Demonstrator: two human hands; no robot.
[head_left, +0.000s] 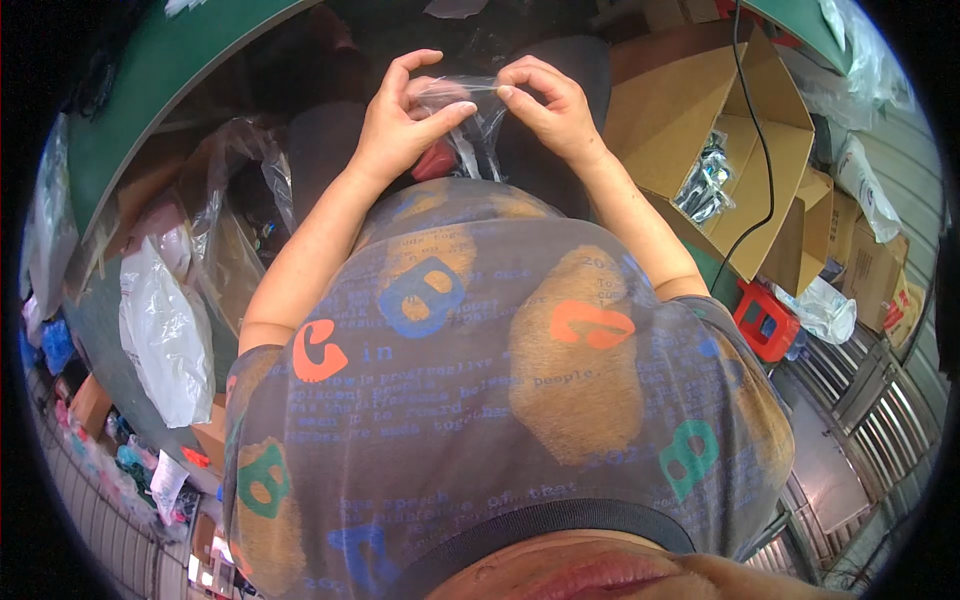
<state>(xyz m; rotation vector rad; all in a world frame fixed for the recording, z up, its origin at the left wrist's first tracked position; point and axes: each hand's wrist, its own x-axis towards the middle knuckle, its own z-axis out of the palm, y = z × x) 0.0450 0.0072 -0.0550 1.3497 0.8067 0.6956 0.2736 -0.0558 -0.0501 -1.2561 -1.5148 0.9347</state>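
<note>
A small clear plastic bag (487, 135) is stretched between my two hands above my lap. My right hand (556, 108) pinches its upper edge between thumb and fingertips. My left hand (398, 122) grips the other side; its index finger is raised, the thumb points toward the bag, and the remaining fingers curl behind the film. Folds of the bag hang down below the hands. Whether anything is inside the bag I cannot make out. Something red (435, 160) shows just beneath, near my shirt.
An open cardboard box (660, 100) at the right holds several small packaged items (708, 185); a black cable (765, 150) crosses it. A red plastic item (766, 322) lies lower right. At left are a green table edge (150, 120), a clear bag (235, 190) and a white bag (165, 340).
</note>
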